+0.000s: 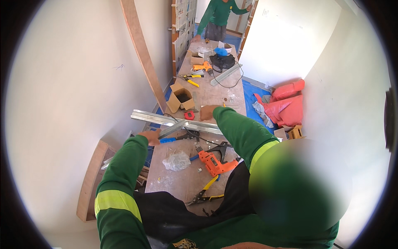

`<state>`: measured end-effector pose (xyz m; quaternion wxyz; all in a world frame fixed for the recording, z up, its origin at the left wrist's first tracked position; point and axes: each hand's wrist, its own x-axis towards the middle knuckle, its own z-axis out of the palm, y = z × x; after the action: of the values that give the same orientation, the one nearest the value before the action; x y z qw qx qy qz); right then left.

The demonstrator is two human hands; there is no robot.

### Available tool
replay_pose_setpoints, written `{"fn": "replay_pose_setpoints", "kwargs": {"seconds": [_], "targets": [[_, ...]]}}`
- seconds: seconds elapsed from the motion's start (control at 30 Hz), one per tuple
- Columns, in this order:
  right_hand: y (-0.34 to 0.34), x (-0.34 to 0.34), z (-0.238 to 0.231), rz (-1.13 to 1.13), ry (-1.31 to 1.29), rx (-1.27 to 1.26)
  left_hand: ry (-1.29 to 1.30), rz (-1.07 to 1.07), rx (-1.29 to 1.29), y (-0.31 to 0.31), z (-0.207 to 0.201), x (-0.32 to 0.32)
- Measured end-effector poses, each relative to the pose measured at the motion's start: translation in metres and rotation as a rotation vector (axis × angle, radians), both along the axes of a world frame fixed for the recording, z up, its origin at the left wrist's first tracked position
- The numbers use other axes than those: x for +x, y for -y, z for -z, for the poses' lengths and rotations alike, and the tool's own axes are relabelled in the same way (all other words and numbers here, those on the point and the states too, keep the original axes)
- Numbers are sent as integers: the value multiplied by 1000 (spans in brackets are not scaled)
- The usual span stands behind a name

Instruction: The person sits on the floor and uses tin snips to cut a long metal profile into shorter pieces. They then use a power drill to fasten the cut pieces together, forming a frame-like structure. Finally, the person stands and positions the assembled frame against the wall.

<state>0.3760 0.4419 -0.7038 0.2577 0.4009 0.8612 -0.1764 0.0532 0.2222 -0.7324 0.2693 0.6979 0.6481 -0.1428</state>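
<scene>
Beyond the channel [154,119], a carton [187,105] holds dark contents [182,97].

The long rail [151,118] before me is bare metal, smooth and shiny; the short strip [173,129] is metal too, a little duller. My table [170,180] looks like matt wood, its face marked and dusty. The bag [177,161] is thin, crinkled, glossy plastic, the nearer drill [213,164] hard plastic, the open box [174,101] dull cardboard. My sleeves [118,174] are matt, creased cloth.
</scene>
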Motion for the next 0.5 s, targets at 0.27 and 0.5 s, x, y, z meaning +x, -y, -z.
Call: {"fn": "replay_pose_setpoints", "kwargs": {"seconds": [0.27,0.5], "targets": [[-7,11,15,11,-11,13,-29,-65,-47,3,-9,8],[-9,14,18,45,16,29,-30,-80,-37,2,-3,3]]}}
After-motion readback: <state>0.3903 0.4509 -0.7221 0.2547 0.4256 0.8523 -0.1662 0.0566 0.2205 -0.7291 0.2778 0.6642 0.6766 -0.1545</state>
